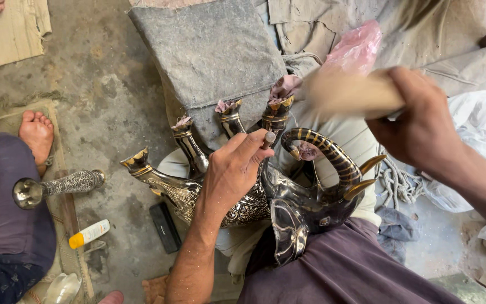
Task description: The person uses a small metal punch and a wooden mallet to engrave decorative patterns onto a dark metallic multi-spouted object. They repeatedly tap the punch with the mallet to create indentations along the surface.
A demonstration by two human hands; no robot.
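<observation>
Left hand (pixel 234 169) fingers closed on upturned metal elephant (pixel 288 208); right hand (pixel 417 126) gripping blurred wooden handle (pixel 350 93).

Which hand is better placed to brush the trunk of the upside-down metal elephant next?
Probably the right hand. It grips the blurred pale brush just above the dark, gold-banded metal elephant figure's curled trunk. The left hand rests on the body, pinching a small part between its fingers.
</observation>
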